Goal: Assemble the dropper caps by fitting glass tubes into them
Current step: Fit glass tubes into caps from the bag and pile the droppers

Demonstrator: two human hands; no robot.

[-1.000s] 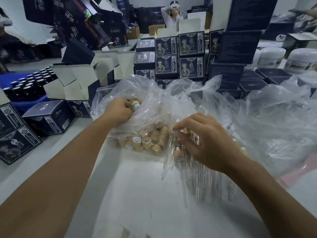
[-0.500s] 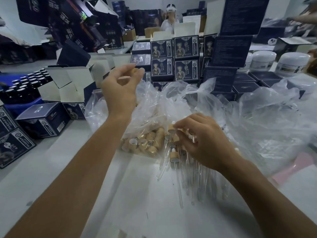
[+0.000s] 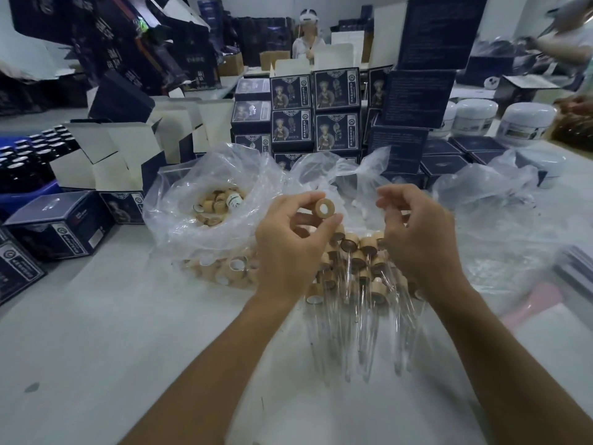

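My left hand (image 3: 288, 248) pinches one wooden dropper cap (image 3: 324, 207) between thumb and fingers, its open end facing me. My right hand (image 3: 420, 239) is raised just right of it, fingers curled, thumb and forefinger pinching what looks like a thin clear glass tube (image 3: 386, 216), which is faint. Below both hands lies a pile of capped glass droppers (image 3: 359, 284), tips pointing toward me. A clear bag of loose wooden caps (image 3: 218, 203) sits open to the left, with more caps (image 3: 224, 273) showing through its lower part.
Stacked dark blue boxes (image 3: 337, 91) stand behind the bags, and another box (image 3: 61, 223) lies at the left. Dark bottles (image 3: 25, 155) fill a blue crate at far left. White jars (image 3: 526, 123) and crumpled plastic (image 3: 497, 220) are on the right. A person sits at the back.
My left hand came out of the cap bag holding a cap and moved right to the middle. My right hand lifted off the dropper pile to meet it.
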